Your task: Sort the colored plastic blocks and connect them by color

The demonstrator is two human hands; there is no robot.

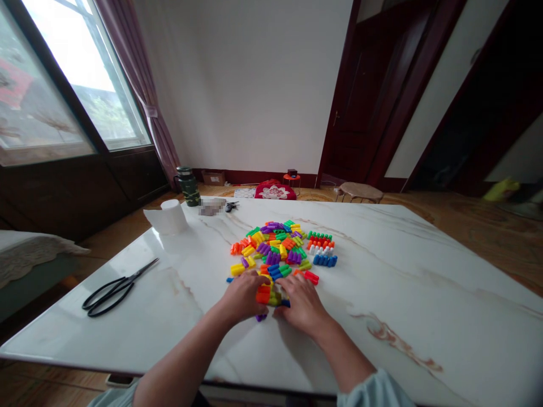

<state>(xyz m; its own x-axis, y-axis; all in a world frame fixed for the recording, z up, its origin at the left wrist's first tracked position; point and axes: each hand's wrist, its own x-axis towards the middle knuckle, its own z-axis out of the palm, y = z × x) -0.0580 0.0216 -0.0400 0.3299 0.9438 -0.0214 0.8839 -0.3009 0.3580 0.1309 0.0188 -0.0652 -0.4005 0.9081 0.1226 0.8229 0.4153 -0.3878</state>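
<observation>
A heap of bright plastic tube-shaped toy blocks lies on the white marble-patterned table in front of me. At its near edge, my left hand curls its fingers around the left side of an orange and olive-green group of blocks. Opposite it, my right hand has its fingers bent against the right side of the same group. A dark blue block shows by the right thumb, and a purple one lies below the left hand. My fingers partly hide the pieces between them.
Sorted rows of green, red, white and blue blocks stand right of the heap. Black-handled scissors lie at left. Towards the back are a paper roll, a camouflage flask and a small black object. A stool stands beyond the table.
</observation>
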